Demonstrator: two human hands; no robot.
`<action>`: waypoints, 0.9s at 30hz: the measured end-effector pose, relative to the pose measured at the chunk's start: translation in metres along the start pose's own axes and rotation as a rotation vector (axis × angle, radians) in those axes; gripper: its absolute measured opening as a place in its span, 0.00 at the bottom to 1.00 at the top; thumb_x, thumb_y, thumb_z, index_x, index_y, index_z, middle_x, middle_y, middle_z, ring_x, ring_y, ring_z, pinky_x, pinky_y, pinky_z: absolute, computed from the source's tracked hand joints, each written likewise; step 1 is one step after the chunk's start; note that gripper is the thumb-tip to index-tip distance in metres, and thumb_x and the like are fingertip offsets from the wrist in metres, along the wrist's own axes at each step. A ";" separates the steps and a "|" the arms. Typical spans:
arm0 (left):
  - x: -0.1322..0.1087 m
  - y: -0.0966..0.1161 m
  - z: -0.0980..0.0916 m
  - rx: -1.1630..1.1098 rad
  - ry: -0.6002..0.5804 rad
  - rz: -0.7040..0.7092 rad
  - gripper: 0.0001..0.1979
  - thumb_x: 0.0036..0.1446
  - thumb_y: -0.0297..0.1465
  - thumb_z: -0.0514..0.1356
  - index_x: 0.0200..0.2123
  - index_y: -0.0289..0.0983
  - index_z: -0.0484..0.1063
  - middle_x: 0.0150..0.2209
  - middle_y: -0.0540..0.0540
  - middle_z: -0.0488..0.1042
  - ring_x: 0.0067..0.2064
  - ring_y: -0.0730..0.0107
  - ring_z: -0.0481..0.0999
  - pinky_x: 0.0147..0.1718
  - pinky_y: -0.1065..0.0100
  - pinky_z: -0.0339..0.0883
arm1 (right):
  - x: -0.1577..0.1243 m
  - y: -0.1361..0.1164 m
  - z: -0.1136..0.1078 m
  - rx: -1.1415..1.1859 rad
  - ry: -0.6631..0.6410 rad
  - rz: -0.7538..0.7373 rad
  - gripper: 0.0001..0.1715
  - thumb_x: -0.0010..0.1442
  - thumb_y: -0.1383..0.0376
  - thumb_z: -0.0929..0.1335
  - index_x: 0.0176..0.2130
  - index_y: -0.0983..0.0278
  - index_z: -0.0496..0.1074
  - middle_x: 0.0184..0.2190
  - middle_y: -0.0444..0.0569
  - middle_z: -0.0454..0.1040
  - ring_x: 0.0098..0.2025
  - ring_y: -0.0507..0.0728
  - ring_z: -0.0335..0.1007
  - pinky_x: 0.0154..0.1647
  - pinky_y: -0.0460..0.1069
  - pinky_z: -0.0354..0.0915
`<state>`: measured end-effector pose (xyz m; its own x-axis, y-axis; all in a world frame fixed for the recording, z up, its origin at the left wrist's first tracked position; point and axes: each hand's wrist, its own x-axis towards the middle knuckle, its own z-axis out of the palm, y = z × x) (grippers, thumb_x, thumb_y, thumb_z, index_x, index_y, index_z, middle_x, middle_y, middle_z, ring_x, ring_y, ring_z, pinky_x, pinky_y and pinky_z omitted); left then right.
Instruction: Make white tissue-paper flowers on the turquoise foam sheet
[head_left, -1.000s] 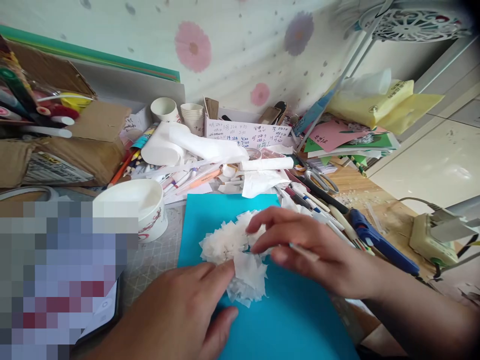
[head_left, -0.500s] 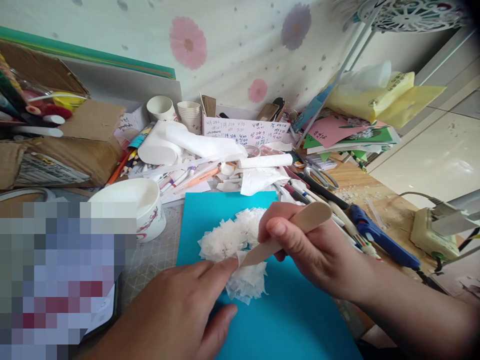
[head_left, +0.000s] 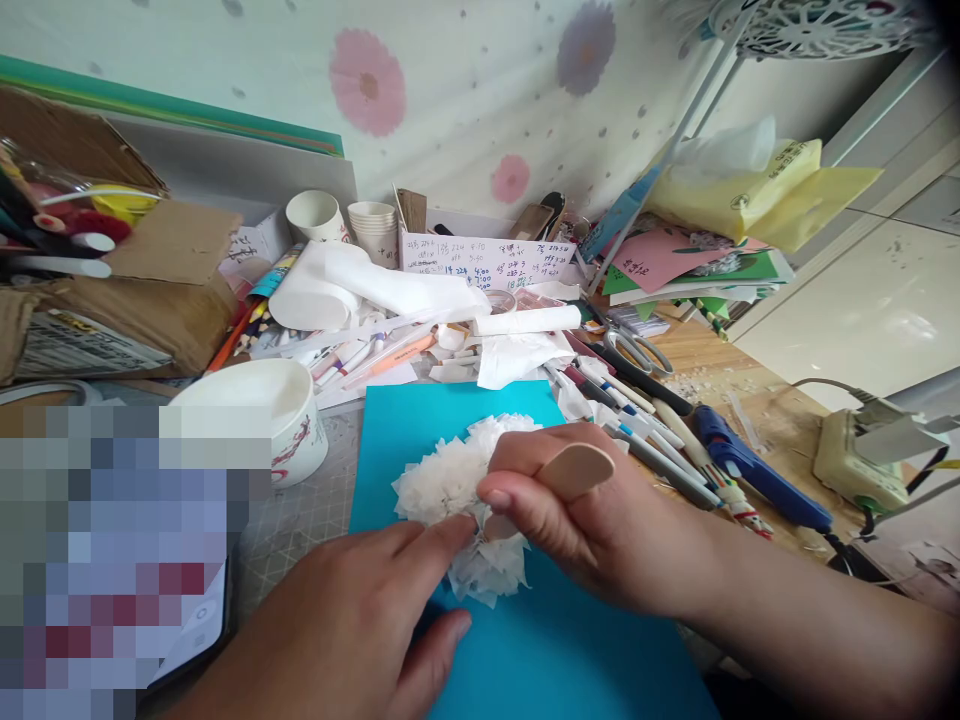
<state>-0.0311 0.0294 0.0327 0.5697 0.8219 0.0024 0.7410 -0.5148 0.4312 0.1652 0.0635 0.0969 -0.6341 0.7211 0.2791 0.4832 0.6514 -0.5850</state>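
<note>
A sheet of blue card (head_left: 585, 640) lies in front of me on a grey cutting mat (head_left: 300, 515). On it sits a cluster of small white tissue pieces (head_left: 450, 480). My left hand (head_left: 352, 630) rests on the card, its index finger stretched out and pressing the edge of the tissue. My right hand (head_left: 592, 520) is closed round a flat wooden stick (head_left: 574, 470), whose lower tip touches the tissue beside my left fingertip.
A white bowl (head_left: 262, 395) stands left of the card. Pens, a paper roll (head_left: 330, 295) and paper cups (head_left: 379, 230) crowd the back. Scissors (head_left: 637, 350), a blue glue gun (head_left: 750, 470) and a power strip (head_left: 855, 460) lie to the right. A phone (head_left: 195, 630) is at lower left.
My right hand took up the wooden stick, raised it, then turned it down so its tip meets the tissue. My left finger stayed pressed on the tissue.
</note>
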 end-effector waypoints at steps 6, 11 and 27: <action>-0.002 0.001 -0.001 -0.026 0.048 -0.017 0.23 0.56 0.34 0.56 0.56 0.48 0.67 0.41 0.50 0.79 0.39 0.64 0.79 0.34 0.70 0.70 | -0.011 0.011 -0.004 0.329 0.107 0.178 0.20 0.67 0.57 0.61 0.28 0.65 0.65 0.22 0.42 0.65 0.22 0.48 0.63 0.21 0.42 0.59; -0.004 0.005 -0.004 -0.036 0.088 -0.020 0.21 0.56 0.33 0.55 0.53 0.46 0.69 0.41 0.51 0.79 0.39 0.65 0.79 0.29 0.73 0.69 | -0.017 0.019 -0.011 0.418 0.252 0.320 0.22 0.66 0.52 0.62 0.28 0.64 0.65 0.23 0.42 0.66 0.22 0.48 0.65 0.21 0.42 0.61; -0.007 0.001 -0.001 0.005 0.049 -0.006 0.28 0.55 0.35 0.58 0.60 0.51 0.59 0.40 0.51 0.79 0.37 0.64 0.78 0.25 0.72 0.64 | -0.025 0.019 -0.008 0.507 -0.045 0.232 0.16 0.66 0.59 0.63 0.32 0.68 0.68 0.26 0.45 0.67 0.26 0.48 0.63 0.25 0.42 0.62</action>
<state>-0.0345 0.0237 0.0346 0.5469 0.8360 0.0443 0.7463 -0.5108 0.4268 0.1948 0.0601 0.0852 -0.5761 0.8141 0.0737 0.2693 0.2742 -0.9232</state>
